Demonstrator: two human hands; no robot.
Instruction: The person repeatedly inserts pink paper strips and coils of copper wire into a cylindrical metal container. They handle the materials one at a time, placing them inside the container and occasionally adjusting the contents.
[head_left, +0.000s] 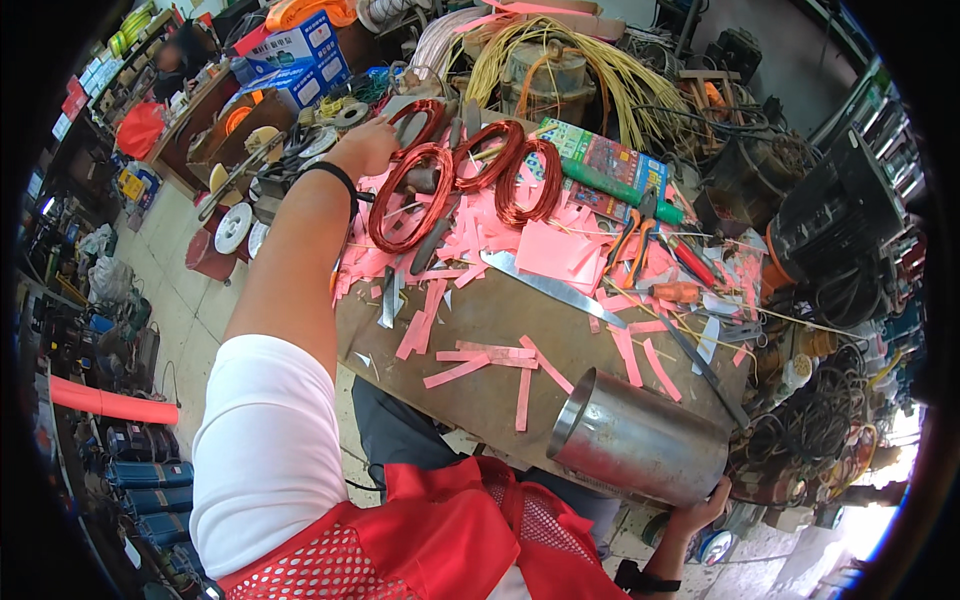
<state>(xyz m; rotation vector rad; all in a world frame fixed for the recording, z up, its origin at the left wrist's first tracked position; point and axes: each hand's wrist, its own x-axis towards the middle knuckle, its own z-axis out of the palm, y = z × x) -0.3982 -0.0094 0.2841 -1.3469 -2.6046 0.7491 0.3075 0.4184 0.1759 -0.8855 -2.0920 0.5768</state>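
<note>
My left hand (366, 148) reaches across to the far left of the workbench (480, 315), at the edge of a copper wire coil (438, 118). Its fingertips are partly hidden, so a grip cannot be made out. Three more coils lie close by: one copper coil (381, 206) nearer me and two overlapping coils (517, 139) to the right. On the bench's near right corner a hollow metal cylinder (637, 442) lies on its side, its open end facing left. My right hand (697, 514) grips its right end from below. Pink paper strips (491, 354) lie scattered between.
Beyond the strips lie a steel blade (551, 289), orange-and-black pliers (634, 236), a screwdriver (675, 292) and a green roll (622, 191). A motor housing (547, 79) under yellow sleeving stands at the back. Spools (234, 228) sit left; tangled cables (814, 409) crowd the right.
</note>
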